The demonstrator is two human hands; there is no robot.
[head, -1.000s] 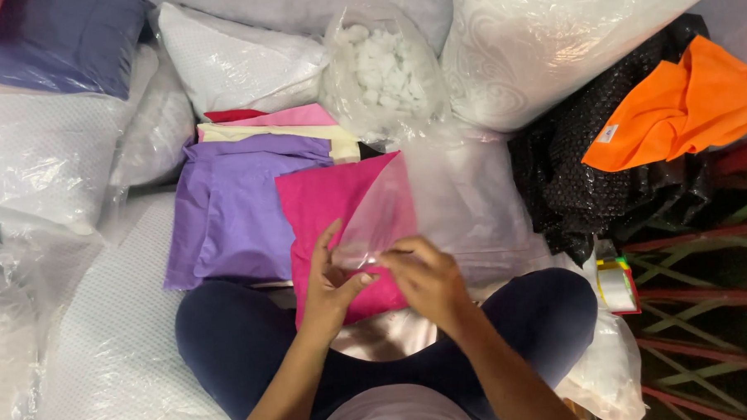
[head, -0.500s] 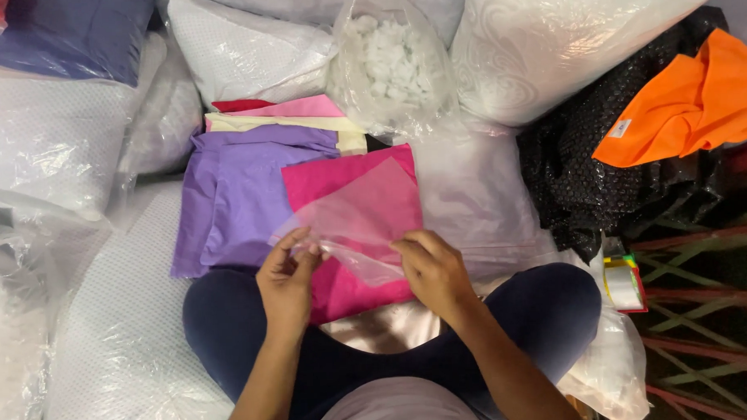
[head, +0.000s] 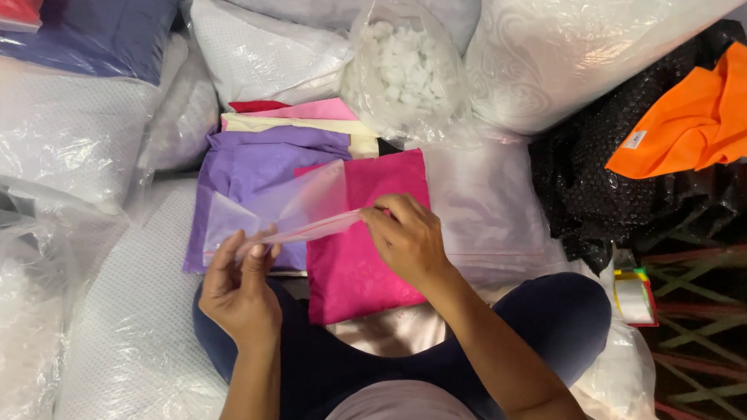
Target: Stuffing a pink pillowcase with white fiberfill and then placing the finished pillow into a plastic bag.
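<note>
The landmark here is the magenta fabric piece, which lies flat across the person's lap, with its long axis running away from the body. Both hands hold one clear plastic bag above it. The left hand is closed in a pinch on the bag's near left corner, to the left of the magenta piece and a little nearer to the body. The right hand is also closed in a pinch, on the bag's right end, and it hovers directly over the upper middle of the magenta piece. So the bag's long axis goes from left to right, crosswise to the fabric, and it is stretched between the two hands. The bag's sheet rises away from the body and covers part of the purple fabric piece, which lies just left of the magenta one and touches it.

The right hand is the nearer one to the magenta piece; the left hand is off its left edge. I cannot tell whether the bag's mouth is open.

Beyond the far edge of the magenta piece lies a stack of folded cloths, and behind them stands a bag of white filling. To the right of the magenta piece there is flat clear plastic, then a black textured cloth with an orange cloth on it. To the left lie wrapped white pillows.
</note>
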